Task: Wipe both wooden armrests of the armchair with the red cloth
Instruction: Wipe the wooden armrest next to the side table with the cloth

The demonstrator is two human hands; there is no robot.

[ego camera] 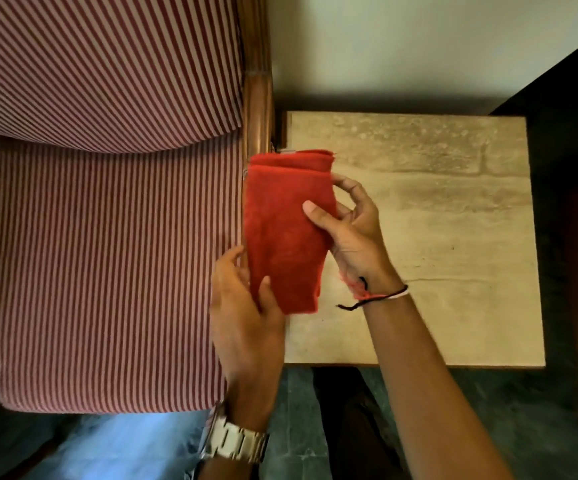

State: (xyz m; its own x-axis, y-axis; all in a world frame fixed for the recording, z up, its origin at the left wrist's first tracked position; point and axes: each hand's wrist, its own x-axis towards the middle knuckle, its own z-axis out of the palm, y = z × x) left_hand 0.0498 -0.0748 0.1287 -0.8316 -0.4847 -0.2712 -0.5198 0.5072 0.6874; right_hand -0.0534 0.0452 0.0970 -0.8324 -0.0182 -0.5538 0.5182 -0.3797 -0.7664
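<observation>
Folded red cloth (287,230) held over the brown wooden armrest (258,112), betw. both hands: left hand (246,306) pinching its near end, right hand (346,230) pinching its tabletop-side edge.

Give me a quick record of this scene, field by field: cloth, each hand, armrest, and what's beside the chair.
cloth: red cloth, folded, held above the armrest
left hand: grips the cloth's near end
right hand: pinches its right edge
armrest: wooden, partly hidden by the cloth
beside chair: pale side table
</observation>
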